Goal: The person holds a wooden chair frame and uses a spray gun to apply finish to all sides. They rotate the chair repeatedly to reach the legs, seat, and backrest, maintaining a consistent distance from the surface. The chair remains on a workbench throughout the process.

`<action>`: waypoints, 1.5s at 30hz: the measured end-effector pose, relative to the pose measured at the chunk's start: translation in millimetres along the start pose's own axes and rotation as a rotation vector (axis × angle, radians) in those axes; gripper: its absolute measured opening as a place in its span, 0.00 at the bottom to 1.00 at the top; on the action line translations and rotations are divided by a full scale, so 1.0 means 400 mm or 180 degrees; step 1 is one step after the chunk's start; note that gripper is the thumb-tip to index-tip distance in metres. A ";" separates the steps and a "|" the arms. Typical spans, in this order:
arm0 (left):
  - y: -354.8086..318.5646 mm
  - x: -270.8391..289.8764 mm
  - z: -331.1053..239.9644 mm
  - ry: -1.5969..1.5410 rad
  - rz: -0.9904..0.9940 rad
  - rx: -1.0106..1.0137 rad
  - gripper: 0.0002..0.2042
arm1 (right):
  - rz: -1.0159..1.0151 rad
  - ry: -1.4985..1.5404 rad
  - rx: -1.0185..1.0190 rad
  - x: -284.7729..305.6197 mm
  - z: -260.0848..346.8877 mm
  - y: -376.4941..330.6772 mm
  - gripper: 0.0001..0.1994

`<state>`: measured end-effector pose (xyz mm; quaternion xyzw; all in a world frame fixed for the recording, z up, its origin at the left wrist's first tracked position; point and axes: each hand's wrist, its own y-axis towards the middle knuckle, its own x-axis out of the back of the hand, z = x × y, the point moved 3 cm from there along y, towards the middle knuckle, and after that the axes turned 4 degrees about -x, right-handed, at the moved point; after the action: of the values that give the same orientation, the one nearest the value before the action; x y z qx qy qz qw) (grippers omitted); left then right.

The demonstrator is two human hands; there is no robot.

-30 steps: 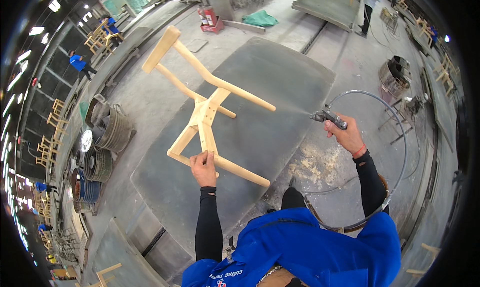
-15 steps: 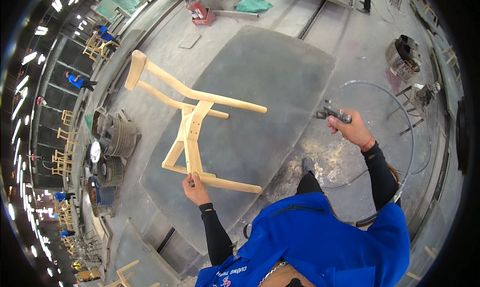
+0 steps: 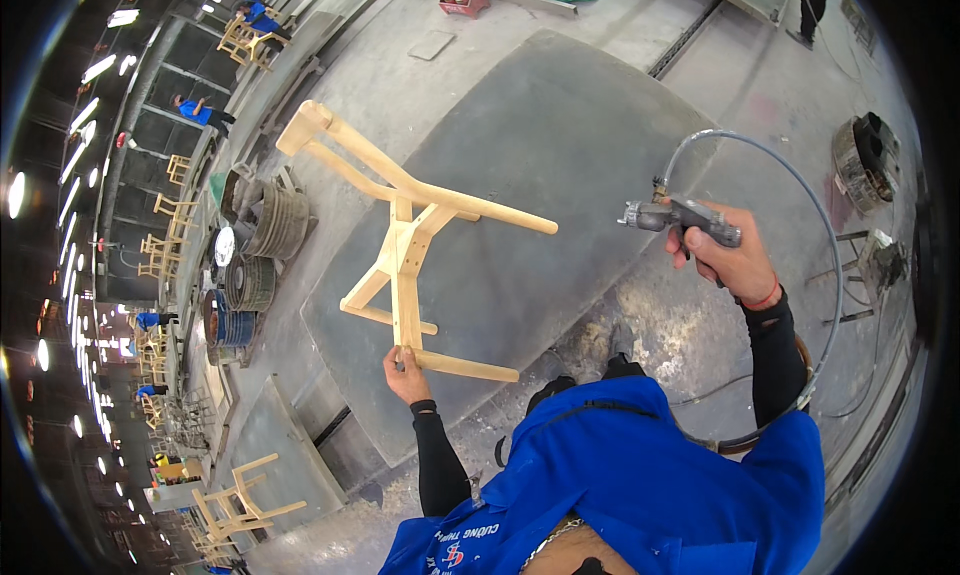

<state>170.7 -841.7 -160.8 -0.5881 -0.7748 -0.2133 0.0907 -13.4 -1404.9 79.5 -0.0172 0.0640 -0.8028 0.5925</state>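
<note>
A pale wooden chair frame [image 3: 405, 255], without a seat, lies tilted over a large grey board [image 3: 570, 115]. My left hand [image 3: 407, 381] pinches the near corner of the frame, where a leg joins the cross rail. In my right hand [image 3: 742, 263] is a dark metal spray gun [image 3: 655, 216], its nozzle facing left toward the chair but well apart from it. A grey hose [image 3: 795, 167] loops from the gun round to the right of my arm. My fingers partly hide the gun's handle and trigger.
Battered drums [image 3: 278, 220] stand left of the board, and another drum [image 3: 868, 160] at the far right. A stool [image 3: 850, 265] is near the hose. Another wooden chair frame [image 3: 240, 500] sits at lower left. People in blue work among chairs farther off.
My right hand has turned the spray gun and brought it higher, so it shows more fully. The chair frame has turned slightly, with my left hand still on it. The whole view has shifted.
</note>
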 end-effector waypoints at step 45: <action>-0.047 -0.095 0.262 0.3085 0.1623 0.0165 0.34 | -0.0706 -0.0649 -0.1071 0.105 -0.681 0.121 0.17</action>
<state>175.4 -833.3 -273.4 -0.5892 -0.4823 -0.4119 0.5005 -8.0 -1436.6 -198.7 -0.2037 0.1344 -0.8352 0.4928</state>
